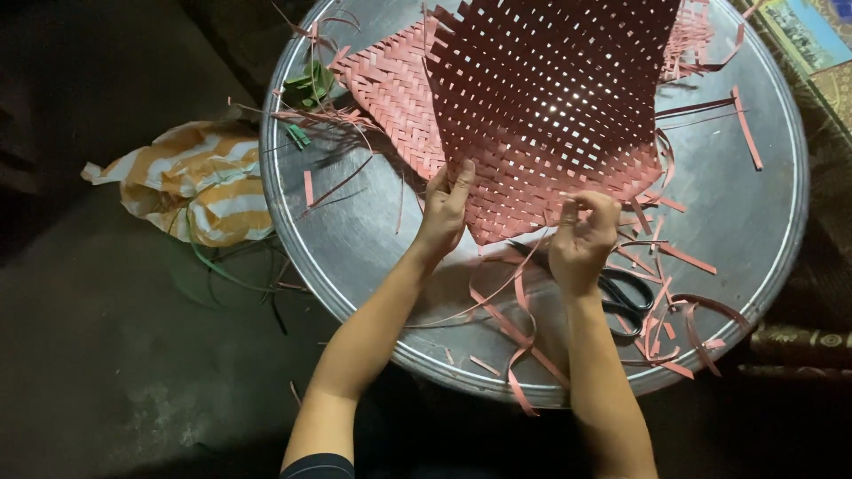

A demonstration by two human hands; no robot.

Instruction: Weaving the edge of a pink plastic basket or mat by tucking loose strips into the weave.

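- Over a round metal tray (754, 213) on the dark floor, a person bent with both bare arms stretched out across its near rim.
- A pink woven mat (541, 98) stood tilted above the middle of the tray, its weave loose enough that light showed through the gaps; its lower corner pointed down toward the person.
- A second, tighter woven piece (390, 89) lay flat behind it, toward the tray's far left.
- The left hand (444, 208) was closed on the mat's lower left edge, thumb on the near face and fingers folded behind it.
- The right hand (583, 232) pinched loose strip ends at the mat's lower right edge, fingers curled tight around them.
- Loose pink strips (515, 319) trailed from under the mat, between the two wrists, and a few hung over the tray's near rim.
- More offcuts (674, 337) lay scattered on the right side of the tray, with one long strip (747, 129) apart near the far right.
- Black-handled scissors (626, 293) lay just beside the right wrist, partly hidden by it and by strips.
- A few green scraps (309, 87) sat at the tray's far left edge.
- An orange and white striped cloth (204, 182) lay crumpled on the floor, touching the tray's left side.
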